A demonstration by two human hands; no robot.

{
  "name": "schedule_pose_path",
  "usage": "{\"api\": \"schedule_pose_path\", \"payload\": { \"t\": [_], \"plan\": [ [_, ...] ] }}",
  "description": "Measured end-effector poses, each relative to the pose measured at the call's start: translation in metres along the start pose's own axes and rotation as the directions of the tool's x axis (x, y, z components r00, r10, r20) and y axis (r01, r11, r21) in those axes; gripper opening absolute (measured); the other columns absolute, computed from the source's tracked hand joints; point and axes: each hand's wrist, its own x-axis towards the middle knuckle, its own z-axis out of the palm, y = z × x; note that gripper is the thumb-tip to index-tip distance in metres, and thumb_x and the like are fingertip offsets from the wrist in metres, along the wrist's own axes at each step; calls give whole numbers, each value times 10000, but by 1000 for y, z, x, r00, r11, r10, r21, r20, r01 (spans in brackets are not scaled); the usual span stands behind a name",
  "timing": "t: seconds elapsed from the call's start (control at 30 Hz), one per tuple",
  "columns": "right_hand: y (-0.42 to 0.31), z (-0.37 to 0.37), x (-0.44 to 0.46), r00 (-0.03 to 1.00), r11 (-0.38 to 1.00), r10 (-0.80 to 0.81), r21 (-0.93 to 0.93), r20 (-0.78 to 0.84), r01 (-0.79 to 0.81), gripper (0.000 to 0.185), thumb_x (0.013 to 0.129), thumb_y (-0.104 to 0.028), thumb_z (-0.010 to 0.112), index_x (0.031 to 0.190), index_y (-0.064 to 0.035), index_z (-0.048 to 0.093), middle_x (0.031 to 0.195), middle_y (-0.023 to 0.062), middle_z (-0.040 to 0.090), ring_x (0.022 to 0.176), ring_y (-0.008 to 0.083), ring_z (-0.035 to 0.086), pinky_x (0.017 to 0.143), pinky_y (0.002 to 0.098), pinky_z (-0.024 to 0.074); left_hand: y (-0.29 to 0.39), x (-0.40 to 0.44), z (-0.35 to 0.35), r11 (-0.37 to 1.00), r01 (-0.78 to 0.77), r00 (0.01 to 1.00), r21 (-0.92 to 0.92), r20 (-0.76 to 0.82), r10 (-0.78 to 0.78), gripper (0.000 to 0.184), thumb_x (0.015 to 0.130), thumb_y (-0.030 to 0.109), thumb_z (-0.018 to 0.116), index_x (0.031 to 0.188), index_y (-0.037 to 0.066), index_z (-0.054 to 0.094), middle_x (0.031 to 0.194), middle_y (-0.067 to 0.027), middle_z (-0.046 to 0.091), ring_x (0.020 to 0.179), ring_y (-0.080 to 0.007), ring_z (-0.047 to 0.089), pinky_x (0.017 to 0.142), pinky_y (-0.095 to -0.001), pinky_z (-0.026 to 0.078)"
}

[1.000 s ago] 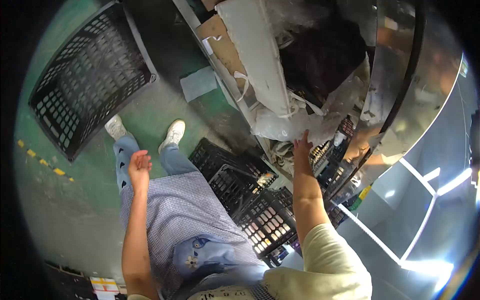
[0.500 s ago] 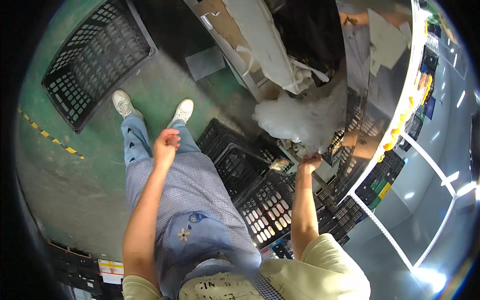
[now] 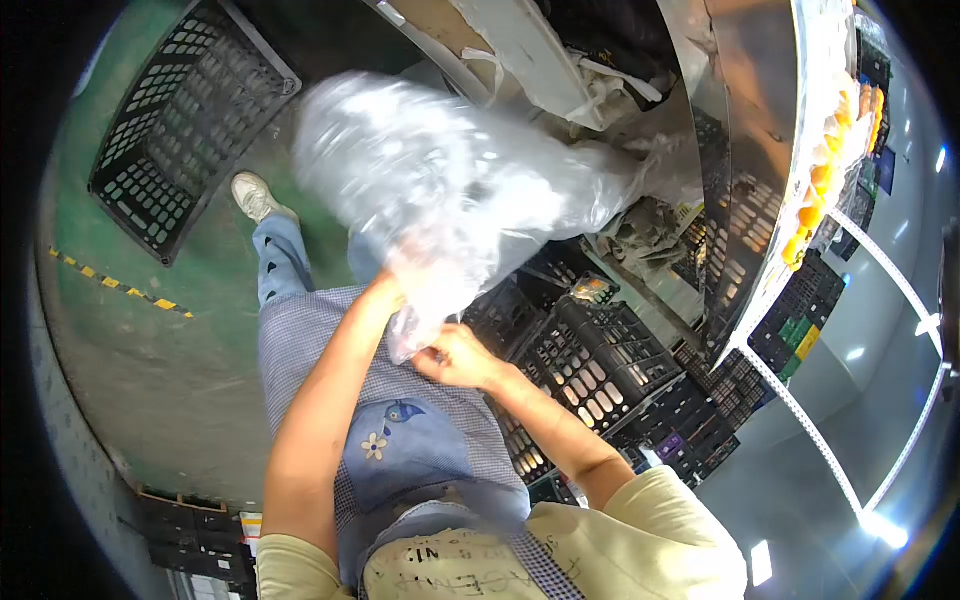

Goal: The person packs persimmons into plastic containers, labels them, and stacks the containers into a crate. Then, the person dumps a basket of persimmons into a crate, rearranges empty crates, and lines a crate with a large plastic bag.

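Note:
A large bundle of clear plastic (image 3: 450,170), partly blurred, spreads from in front of my body toward the metal-edged shelf. My left hand (image 3: 412,272) is closed on its lower part, with the fingers largely covered by the film. Just below and to the right, my right hand (image 3: 452,356) pinches the plastic's bottom end, fingers bent together. The far side of the bundle reaches the crumpled material beside the shelf opening.
A black slatted crate (image 3: 200,130) lies on the green floor at upper left. Black crates with pale oblong items (image 3: 590,385) stand at my right. A shiny metal panel (image 3: 755,150) rises beyond them, with orange objects (image 3: 820,190) along its edge. Black-and-yellow tape (image 3: 120,287) marks the floor.
The plastic has come out from beside the shelf and swung left in front of me. My right hand has moved left toward my body, and my left hand has moved right onto the plastic.

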Motion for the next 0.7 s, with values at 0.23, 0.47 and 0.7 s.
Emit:
{"api": "schedule_pose_path", "payload": {
  "t": [0.23,0.47,0.7],
  "plan": [
    [26,-35,-21,959,933,266,278,-101,-229,416,762,-89,704,1154,-37,575,1031,49,602,737,98,574,684,238,486,48,-81,-38,984,-71,797,-165,-602,-44,305,831,148,655,1104,31,585,980,-87,624,858,-163,604,734,-294,521],
    [-53,-9,15,961,998,19,56,-275,-4,980,675,-321,794,1420,-30,228,1410,179,313,1295,295,330,1008,401,354,45,-136,-16,891,-84,678,445,-631,379,221,823,144,672,1006,24,645,884,-33,646,760,-95,591,642,-223,473],
    [-45,57,76,861,494,501,788,87,-367,698,820,-415,649,1303,32,417,1163,212,561,1083,226,549,877,320,450,64,-242,-8,982,-186,643,-25,-759,102,411,832,113,618,1204,-10,493,1066,-101,586,887,-165,594,712,-280,515]
  ]
}}
